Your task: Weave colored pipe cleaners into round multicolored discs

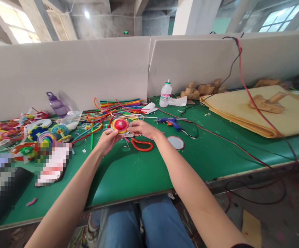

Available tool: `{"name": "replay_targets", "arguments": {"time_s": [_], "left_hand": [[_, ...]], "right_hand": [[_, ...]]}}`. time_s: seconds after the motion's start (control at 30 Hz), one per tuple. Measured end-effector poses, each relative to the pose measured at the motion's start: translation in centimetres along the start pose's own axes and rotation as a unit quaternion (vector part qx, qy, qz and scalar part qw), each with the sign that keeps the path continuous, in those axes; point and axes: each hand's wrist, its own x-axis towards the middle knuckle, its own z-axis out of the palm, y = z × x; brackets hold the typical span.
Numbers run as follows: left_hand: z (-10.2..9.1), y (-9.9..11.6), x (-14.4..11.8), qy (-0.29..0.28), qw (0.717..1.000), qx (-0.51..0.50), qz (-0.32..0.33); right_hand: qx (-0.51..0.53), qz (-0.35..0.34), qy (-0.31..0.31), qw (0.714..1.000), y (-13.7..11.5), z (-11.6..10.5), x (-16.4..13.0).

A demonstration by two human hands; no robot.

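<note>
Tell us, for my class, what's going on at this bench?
A person holds a round, red-and-yellow craft piece above a green table. The left hand grips its left side; the right hand's fingertips are at its right edge, their grip unclear. A blue glue gun lies to the right, untouched, and colourful strips are heaped beyond.

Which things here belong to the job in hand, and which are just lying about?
Likely the job:
- round red-and-yellow piece, in left hand, right hand at its edge
- long multicoloured stems
- blue glue gun

Probably lying about:
- purple plastic bottle
- folded yellow sheets
</note>
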Motion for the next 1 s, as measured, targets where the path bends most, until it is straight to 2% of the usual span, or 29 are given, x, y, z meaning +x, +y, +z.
{"name": "replay_targets", "arguments": {"time_s": [0.13,0.27,0.43,0.5,0.63,0.8,0.9,1.0], "left_hand": [[0.1,-0.3,0.4,0.083,0.993,0.026,0.076],[0.0,-0.4,0.8,0.132,0.979,0.076,0.136],[-0.1,-0.5,0.8,0.146,0.978,0.061,0.134],[-0.1,-0.5,0.7,0.141,0.981,0.051,0.124],[0.0,-0.7,0.6,0.139,0.984,0.041,0.106],[-0.1,-0.7,0.8,0.138,0.986,0.019,0.091],[-0.3,-0.7,1.0,0.144,0.987,0.004,0.076],[-0.4,-0.7,1.1,0.15,0.986,-0.016,0.065]], "right_hand": [[-0.075,-0.04,0.065,0.994,0.2,0.9,0.6],[-0.188,-0.096,0.167,0.963,0.9,1.6,1.7],[-0.281,-0.116,0.182,0.935,1.2,1.7,2.0],[-0.348,-0.128,0.197,0.908,1.3,1.8,1.8],[-0.494,-0.144,0.229,0.826,1.0,2.4,1.3],[-0.604,-0.173,0.223,0.745,0.8,2.4,1.1],[-0.61,-0.181,0.216,0.741,1.1,2.0,1.2],[-0.569,-0.187,0.208,0.773,1.3,2.0,1.3]]}}
